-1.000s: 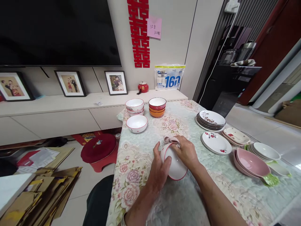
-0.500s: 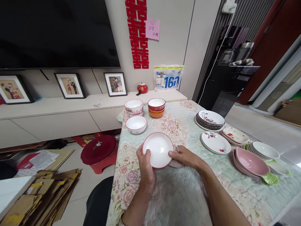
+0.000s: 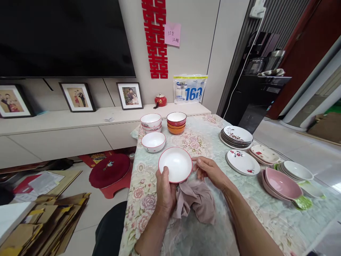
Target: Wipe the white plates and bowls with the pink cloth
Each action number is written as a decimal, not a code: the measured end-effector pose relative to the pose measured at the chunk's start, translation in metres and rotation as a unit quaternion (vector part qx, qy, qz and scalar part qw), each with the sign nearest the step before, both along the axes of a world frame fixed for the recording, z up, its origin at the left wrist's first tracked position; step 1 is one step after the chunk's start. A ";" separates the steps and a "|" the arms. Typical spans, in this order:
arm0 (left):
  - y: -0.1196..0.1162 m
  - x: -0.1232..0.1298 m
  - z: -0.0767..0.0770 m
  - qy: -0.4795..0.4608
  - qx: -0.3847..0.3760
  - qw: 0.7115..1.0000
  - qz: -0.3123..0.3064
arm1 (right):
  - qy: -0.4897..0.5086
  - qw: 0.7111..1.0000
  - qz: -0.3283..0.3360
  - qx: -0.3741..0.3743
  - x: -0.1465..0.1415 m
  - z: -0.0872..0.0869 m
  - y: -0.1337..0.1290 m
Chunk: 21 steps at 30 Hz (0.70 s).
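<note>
My left hand point(image 3: 165, 188) grips a white bowl point(image 3: 176, 164) with a red rim, thumb inside it and fingers underneath. The bowl is tilted towards me above the table. At its right edge is my right hand point(image 3: 209, 172), fingers loosely bent and apart, the forefinger close to the rim; whether it touches cannot be told. A crumpled mauve cloth point(image 3: 198, 201) lies below the bowl, between my hands. Just beyond stands another white red-rimmed bowl point(image 3: 153, 142). Behind it are a stack of white bowls point(image 3: 151, 121) and a stack of red and orange bowls point(image 3: 176, 126).
On the right of the flowered tablecloth point(image 3: 149, 213) are stacked dark-rimmed plates point(image 3: 237, 137), flower plates point(image 3: 242, 162), square dishes point(image 3: 265, 154), pink leaf-shaped bowls point(image 3: 283, 183) and white bowls point(image 3: 297, 170). A red stool point(image 3: 109, 170) and flattened cardboard point(image 3: 58, 217) are on the floor, left.
My right hand has let go of the bowl and the cloth. The cloth, mostly hidden behind the bowl before, now lies below it. The bowl has shifted slightly up and left.
</note>
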<state>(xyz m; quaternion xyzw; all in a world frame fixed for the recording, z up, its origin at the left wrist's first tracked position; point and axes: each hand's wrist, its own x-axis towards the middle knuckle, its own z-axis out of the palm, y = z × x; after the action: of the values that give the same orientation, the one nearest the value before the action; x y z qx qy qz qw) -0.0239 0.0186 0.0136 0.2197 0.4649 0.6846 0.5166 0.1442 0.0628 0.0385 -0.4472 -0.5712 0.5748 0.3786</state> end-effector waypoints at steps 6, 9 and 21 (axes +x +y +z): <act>-0.002 -0.003 -0.003 0.117 -0.008 0.992 -0.048 | 0.038 0.991 0.056 -0.114 -0.016 -0.020 -0.004; 0.001 -0.004 -0.008 0.175 0.017 0.982 -0.074 | 0.081 0.984 0.029 -0.158 -0.020 -0.028 -0.001; 0.000 0.006 -0.021 0.112 0.045 0.968 -0.218 | 0.181 0.926 -0.288 -0.161 0.001 -0.026 0.022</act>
<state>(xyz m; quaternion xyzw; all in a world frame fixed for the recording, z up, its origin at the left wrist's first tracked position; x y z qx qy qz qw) -0.0180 0.0183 -0.0072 0.4138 0.4297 0.5465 0.5877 0.1447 0.0852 0.0122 -0.5355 -0.2392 0.5961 0.5483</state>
